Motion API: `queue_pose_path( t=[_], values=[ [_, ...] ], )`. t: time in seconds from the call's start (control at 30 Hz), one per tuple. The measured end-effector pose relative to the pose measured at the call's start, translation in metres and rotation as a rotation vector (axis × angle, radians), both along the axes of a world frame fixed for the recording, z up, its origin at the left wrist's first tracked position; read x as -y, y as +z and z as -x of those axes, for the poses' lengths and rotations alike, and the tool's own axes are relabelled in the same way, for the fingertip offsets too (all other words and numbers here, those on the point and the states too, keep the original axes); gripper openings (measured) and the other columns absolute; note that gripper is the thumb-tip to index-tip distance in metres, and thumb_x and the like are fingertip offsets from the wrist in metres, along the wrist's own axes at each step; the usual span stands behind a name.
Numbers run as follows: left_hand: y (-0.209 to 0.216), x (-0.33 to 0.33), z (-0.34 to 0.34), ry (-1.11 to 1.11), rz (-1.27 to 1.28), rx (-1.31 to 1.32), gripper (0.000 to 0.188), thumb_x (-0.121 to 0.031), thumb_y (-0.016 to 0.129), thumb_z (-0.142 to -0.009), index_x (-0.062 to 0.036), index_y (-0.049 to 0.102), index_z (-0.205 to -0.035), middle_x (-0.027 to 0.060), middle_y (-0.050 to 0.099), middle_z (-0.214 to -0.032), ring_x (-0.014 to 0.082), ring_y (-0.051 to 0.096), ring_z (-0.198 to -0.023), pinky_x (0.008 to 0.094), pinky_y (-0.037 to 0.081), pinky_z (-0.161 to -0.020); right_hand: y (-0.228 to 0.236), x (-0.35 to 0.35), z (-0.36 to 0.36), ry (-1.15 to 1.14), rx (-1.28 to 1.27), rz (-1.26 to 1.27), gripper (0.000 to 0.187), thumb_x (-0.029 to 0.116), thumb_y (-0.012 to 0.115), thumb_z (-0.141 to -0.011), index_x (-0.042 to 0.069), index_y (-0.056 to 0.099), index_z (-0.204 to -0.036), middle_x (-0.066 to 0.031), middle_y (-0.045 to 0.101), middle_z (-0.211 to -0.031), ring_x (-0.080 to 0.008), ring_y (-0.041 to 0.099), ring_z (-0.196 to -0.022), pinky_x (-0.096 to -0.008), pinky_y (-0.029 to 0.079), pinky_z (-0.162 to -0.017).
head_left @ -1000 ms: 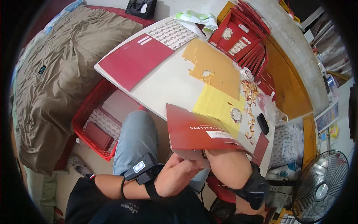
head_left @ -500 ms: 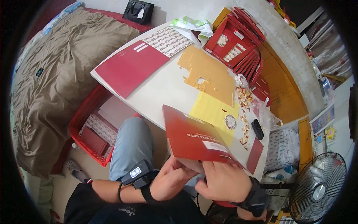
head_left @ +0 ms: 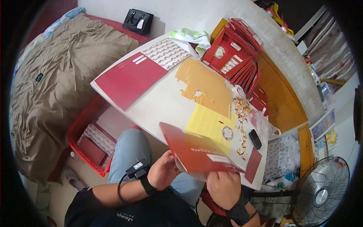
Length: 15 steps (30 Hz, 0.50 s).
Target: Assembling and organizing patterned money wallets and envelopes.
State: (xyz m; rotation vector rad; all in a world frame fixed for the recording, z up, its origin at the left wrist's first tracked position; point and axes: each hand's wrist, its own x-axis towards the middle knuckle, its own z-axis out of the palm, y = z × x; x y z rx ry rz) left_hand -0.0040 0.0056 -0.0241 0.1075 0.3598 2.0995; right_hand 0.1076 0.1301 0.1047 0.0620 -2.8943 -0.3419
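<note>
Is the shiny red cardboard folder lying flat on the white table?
No, the left hand and right hand hold the shiny red cardboard folder up, tilted.

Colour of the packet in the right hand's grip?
The packet is red with a white label; head view shows it best.

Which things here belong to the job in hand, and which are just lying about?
Apparently in the job:
- red folder, left hand and right hand at its edges
- yellow sheet
- orange sheet

Apparently just lying about:
- black handbag
- fan
- brown bedcover
</note>
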Motion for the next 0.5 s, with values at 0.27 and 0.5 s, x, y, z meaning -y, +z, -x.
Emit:
queue_pose_path(
  t=[0.27,0.5],
  values=[
    [-0.052,-0.008,0.006,-0.109,0.025,-0.614,0.049,-0.037,0.040,-0.101,-0.0044,0.043,-0.137,0.0139,0.050,-0.137,0.0264,0.048,-0.125,0.0420,0.042,-0.103,-0.009,0.020,-0.014,-0.011,-0.013,0.292,0.041,0.009,0.063,-0.070,0.002,0.060,-0.111,-0.0163,0.061,-0.109,-0.0352,0.058,-0.103,-0.0507,0.048,-0.087],
    [-0.030,-0.009,0.011,-0.307,0.079,-0.559,0.057,-0.043,0.037,-0.100,-0.0051,0.038,-0.142,0.0154,0.044,-0.142,0.0327,0.046,-0.128,0.0492,0.041,-0.104,-0.021,0.026,-0.019,-0.034,-0.054,0.372,0.035,0.009,0.063,-0.075,0.005,0.063,-0.109,-0.0144,0.062,-0.109,-0.0332,0.059,-0.102,-0.0466,0.048,-0.089]
  ],
)
